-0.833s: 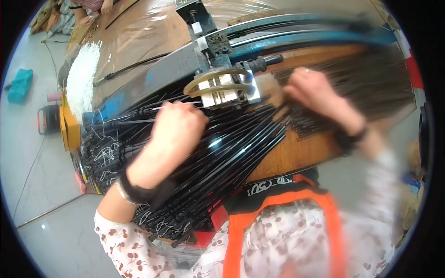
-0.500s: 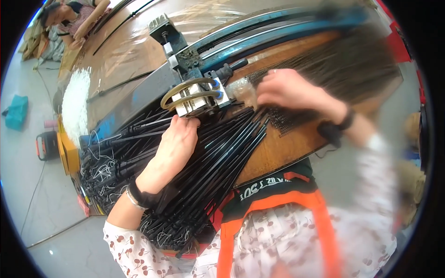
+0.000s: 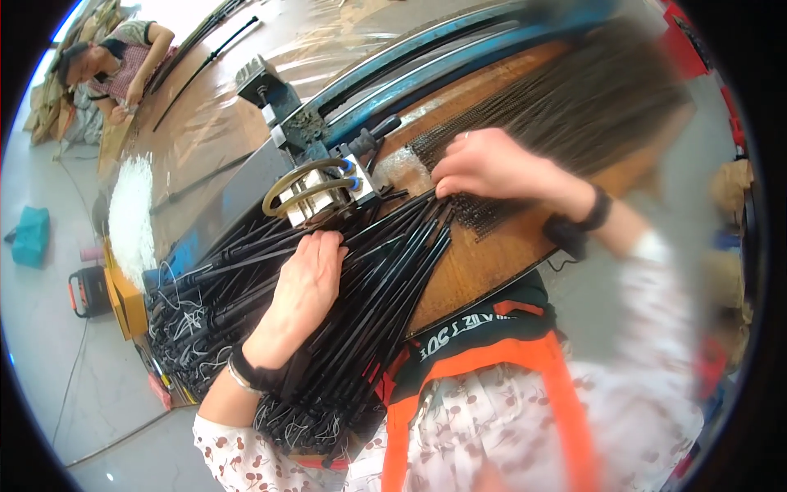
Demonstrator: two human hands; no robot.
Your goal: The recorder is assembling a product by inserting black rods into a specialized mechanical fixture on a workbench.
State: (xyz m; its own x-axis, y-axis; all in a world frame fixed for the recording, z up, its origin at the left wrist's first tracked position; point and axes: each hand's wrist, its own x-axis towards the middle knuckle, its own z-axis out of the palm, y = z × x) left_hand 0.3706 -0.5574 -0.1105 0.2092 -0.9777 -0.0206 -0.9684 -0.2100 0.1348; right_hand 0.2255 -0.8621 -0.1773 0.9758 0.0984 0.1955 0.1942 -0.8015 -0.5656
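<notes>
My left hand [image 3: 310, 275] is closed around the upper part of a thin black rod, just below the metal clamp head of a bench machine [image 3: 316, 203]. My right hand [image 3: 492, 166] pinches the far end of a black rod [image 3: 393, 209], which slants down toward my left hand. Under both hands lies a large fanned pile of black rods [image 3: 369, 299]. White threads or wires hang tangled at the pile's lower left ends. My palms hide part of the held rod.
Dense thin dark rods [image 3: 566, 107] lie to the right on the wooden tabletop [image 3: 459, 283]. Blue rails [image 3: 443, 74] run behind the machine. A white heap [image 3: 131, 205] and yellow box [image 3: 123, 299] are at left. Another person [image 3: 123, 66] works at the far left.
My left hand has drawn slightly down, away from the clamp head. My right hand, blurred before, now shows clearly pinching the rod end. The whole view has shifted a little.
</notes>
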